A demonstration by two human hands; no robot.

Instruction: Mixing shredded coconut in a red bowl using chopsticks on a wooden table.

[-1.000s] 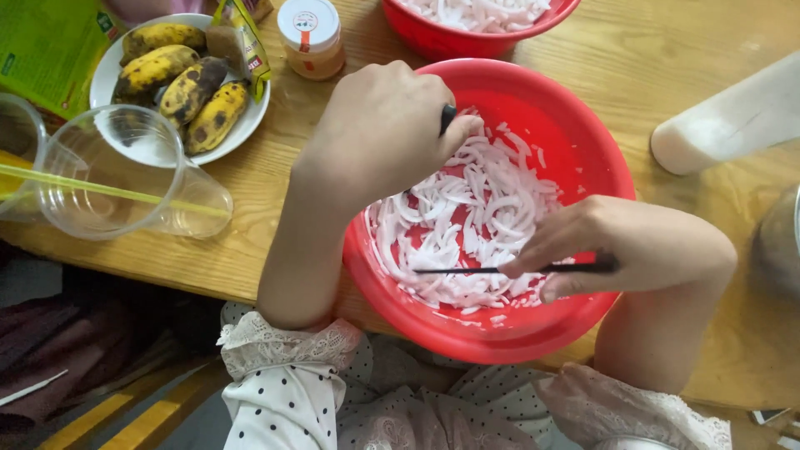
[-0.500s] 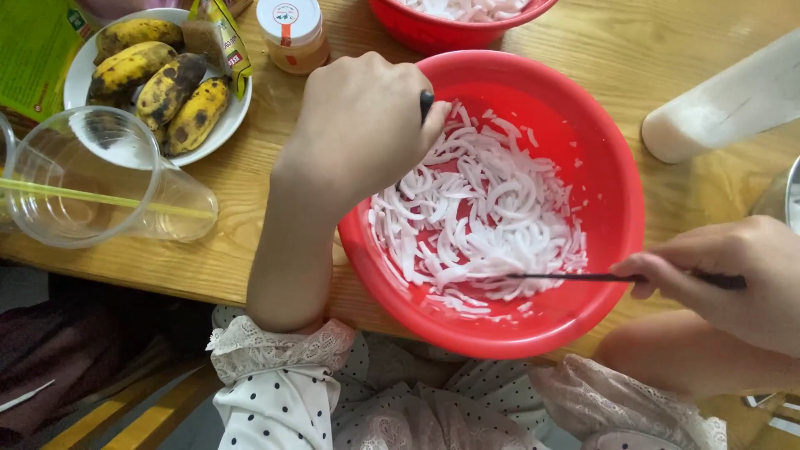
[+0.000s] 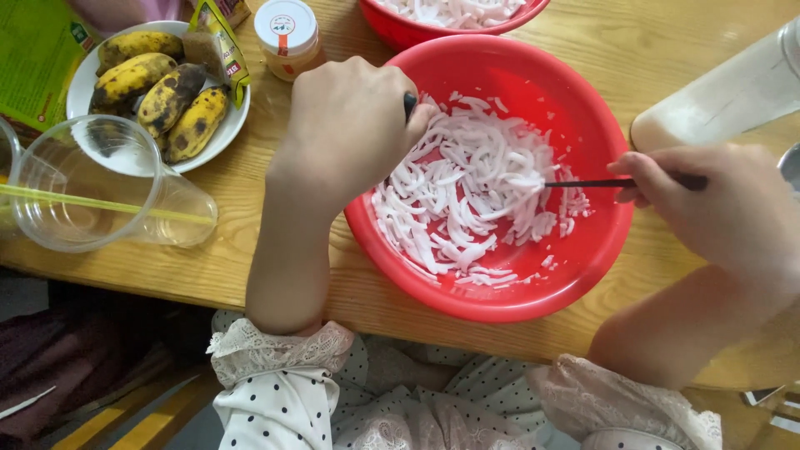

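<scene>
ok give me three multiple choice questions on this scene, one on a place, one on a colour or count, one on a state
1. Where is the plate of bananas?
A. right of the red bowl
B. left of the red bowl
C. inside the red bowl

2. What colour are the strips in the near bowl?
A. white
B. green
C. brown

3. How does the plastic cup lie?
A. upright and full
B. upside down
C. on its side with a straw in it

Answers:
1. B, the plate sits at the top left of the table, beyond the left hand.
2. A, white strips fill the bowl where the right hand holds a thin dark stick.
3. C, the cup's mouth faces sideways and a yellow-green straw runs through it.
</scene>
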